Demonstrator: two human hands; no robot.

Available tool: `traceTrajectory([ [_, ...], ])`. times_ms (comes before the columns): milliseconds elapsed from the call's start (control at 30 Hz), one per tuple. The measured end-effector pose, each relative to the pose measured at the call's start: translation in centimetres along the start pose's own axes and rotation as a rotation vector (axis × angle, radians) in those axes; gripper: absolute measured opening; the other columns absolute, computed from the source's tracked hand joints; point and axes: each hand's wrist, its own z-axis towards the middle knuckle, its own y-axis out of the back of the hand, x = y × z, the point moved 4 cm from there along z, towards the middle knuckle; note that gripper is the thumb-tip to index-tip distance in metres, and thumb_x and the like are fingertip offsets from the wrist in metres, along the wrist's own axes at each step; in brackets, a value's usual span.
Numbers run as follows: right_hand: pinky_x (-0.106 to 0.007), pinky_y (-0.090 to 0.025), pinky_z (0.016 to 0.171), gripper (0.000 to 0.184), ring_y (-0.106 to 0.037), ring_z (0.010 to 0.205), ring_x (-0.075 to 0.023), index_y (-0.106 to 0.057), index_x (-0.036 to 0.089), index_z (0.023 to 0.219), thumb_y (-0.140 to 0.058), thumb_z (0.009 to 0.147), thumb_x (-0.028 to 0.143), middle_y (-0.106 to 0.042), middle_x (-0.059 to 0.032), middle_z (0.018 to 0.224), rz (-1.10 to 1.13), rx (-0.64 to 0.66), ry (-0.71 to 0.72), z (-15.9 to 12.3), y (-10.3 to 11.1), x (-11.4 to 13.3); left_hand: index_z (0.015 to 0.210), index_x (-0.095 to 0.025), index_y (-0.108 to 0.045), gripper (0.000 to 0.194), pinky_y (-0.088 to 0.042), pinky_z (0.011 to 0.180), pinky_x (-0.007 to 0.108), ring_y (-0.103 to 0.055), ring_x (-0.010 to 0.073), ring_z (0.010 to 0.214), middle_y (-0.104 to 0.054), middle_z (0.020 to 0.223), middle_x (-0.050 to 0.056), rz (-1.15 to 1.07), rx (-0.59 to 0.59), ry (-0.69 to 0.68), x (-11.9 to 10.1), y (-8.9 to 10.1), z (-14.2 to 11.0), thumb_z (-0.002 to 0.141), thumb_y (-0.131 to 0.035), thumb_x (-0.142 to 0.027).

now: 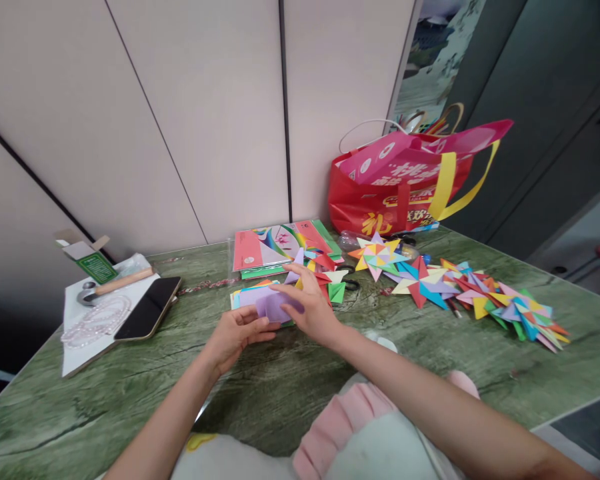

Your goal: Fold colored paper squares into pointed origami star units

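Observation:
A small folded sheet of purple paper (274,305) is held up a little above the table in front of me. My left hand (240,335) pinches its lower left part between thumb and fingers. At its right side, my right hand (310,307) has thumb and a fingertip on the paper, while the index finger is raised. Just behind the hands lies a stack of coloured paper (245,297), partly hidden. Red, white and green folded paper pieces (337,292) sit to the right of it, beside black-handled scissors (351,285).
Several multicoloured paper stars (420,282) spread over the right of the green table (180,387). A packet of coloured paper (260,250) and a red bag (365,193) stand behind. At left are a phone (150,308), a wooden-handled tool (125,281), beads (97,323) and a green box (97,265).

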Motion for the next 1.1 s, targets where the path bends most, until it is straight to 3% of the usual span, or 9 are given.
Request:
traceTrajectory([
  [100, -0.050, -0.027, 0.099, 0.038, -0.026, 0.126, -0.0244, -0.057, 0.027, 0.109, -0.049, 0.077, 0.009, -0.040, -0.0061, 0.129, -0.084, 0.067, 0.169, 0.0, -0.2, 1.3, 0.095, -0.012, -0.066, 0.035, -0.050, 0.078, 0.036, -0.063, 0.0259, 0.091, -0.067, 0.099, 0.012, -0.011, 0.016, -0.003, 0.2, 0.0, 0.1, 0.062, -0.073, -0.021],
  [200, -0.048, -0.029, 0.099, 0.028, -0.030, 0.124, -0.0234, -0.058, 0.023, 0.105, -0.050, 0.080, 0.014, -0.046, -0.0069, 0.124, -0.088, 0.077, 0.256, 0.0, -0.3, 1.9, 0.092, -0.011, -0.067, 0.032, -0.050, 0.079, 0.036, -0.063, 0.0242, 0.089, -0.068, 0.097, 0.012, -0.019, 0.009, -0.011, 0.3, 0.1, 0.2, 0.062, -0.073, -0.018],
  [367, -0.040, -0.040, 0.092, 0.011, -0.043, 0.112, -0.0206, -0.063, 0.021, 0.086, -0.054, 0.080, 0.021, -0.058, -0.0061, 0.105, -0.014, -0.014, 0.261, 0.0, -0.1, 1.5, 0.094, -0.011, -0.067, 0.030, -0.049, 0.082, 0.036, -0.061, 0.0237, 0.093, -0.068, 0.098, 0.011, -0.044, 0.042, 0.013, 0.4, 0.0, 0.3, 0.064, -0.072, -0.015],
  [467, -0.036, -0.043, 0.087, 0.010, -0.046, 0.105, -0.0189, -0.063, 0.021, 0.077, -0.054, 0.080, 0.020, -0.061, -0.0048, 0.096, 0.018, -0.011, 0.300, -0.1, 0.0, 1.7, 0.094, -0.010, -0.066, 0.027, -0.048, 0.085, 0.037, -0.062, 0.0225, 0.092, -0.068, 0.098, 0.012, -0.087, 0.077, 0.025, 0.4, -0.2, 0.3, 0.068, -0.069, -0.018],
  [633, -0.036, -0.043, 0.084, 0.011, -0.046, 0.102, -0.0181, -0.063, 0.021, 0.077, -0.053, 0.081, 0.018, -0.057, -0.0053, 0.103, -0.009, 0.008, 0.381, 0.0, 0.2, 2.7, 0.091, -0.009, -0.065, 0.021, -0.047, 0.085, 0.042, -0.063, 0.0233, 0.089, -0.069, 0.092, 0.013, -0.134, 0.146, 0.088, 0.4, -0.7, 0.0, 0.078, -0.059, -0.025],
  [767, -0.033, -0.044, 0.077, 0.010, -0.047, 0.095, -0.0178, -0.064, 0.020, 0.077, -0.054, 0.080, 0.018, -0.055, -0.0070, 0.097, -0.050, -0.082, 0.374, 0.0, 0.8, 3.3, 0.089, -0.007, -0.065, 0.024, -0.046, 0.086, 0.042, -0.063, 0.0245, 0.089, -0.068, 0.091, 0.016, -0.139, 0.172, 0.145, 0.7, -0.8, -0.1, 0.080, -0.056, -0.028],
  [900, -0.028, -0.041, 0.067, 0.013, -0.048, 0.078, -0.0144, -0.064, 0.021, 0.075, -0.053, 0.081, 0.017, -0.057, -0.0032, 0.078, -0.108, -0.075, 0.450, -0.2, 0.8, 3.9, 0.086, -0.006, -0.065, 0.020, -0.048, 0.084, 0.036, -0.064, 0.0196, 0.081, -0.069, 0.084, 0.013, -0.182, 0.118, 0.128, 0.8, -0.5, 0.1, 0.079, -0.058, -0.023],
  [1000, -0.026, -0.040, 0.065, 0.012, -0.050, 0.075, -0.0132, -0.063, 0.020, 0.076, -0.052, 0.082, 0.018, -0.061, -0.0021, 0.078, -0.112, 0.026, 0.479, -0.3, 0.2, 3.8, 0.080, -0.007, -0.066, 0.012, -0.052, 0.072, 0.025, -0.063, 0.0133, 0.069, -0.069, 0.077, 0.010, -0.219, 0.022, 0.053, 0.6, 0.1, 0.4, 0.075, -0.062, -0.017],
  [1100, -0.025, -0.041, 0.064, 0.013, -0.053, 0.074, -0.0129, -0.062, 0.018, 0.076, -0.051, 0.083, 0.022, -0.064, -0.0027, 0.079, -0.072, 0.096, 0.448, -0.5, -0.5, 3.3, 0.080, -0.007, -0.066, 0.011, -0.053, 0.065, 0.024, -0.063, 0.0133, 0.065, -0.069, 0.075, 0.009, -0.259, -0.036, -0.021, 0.2, 0.3, 0.6, 0.074, -0.062, -0.016],
])
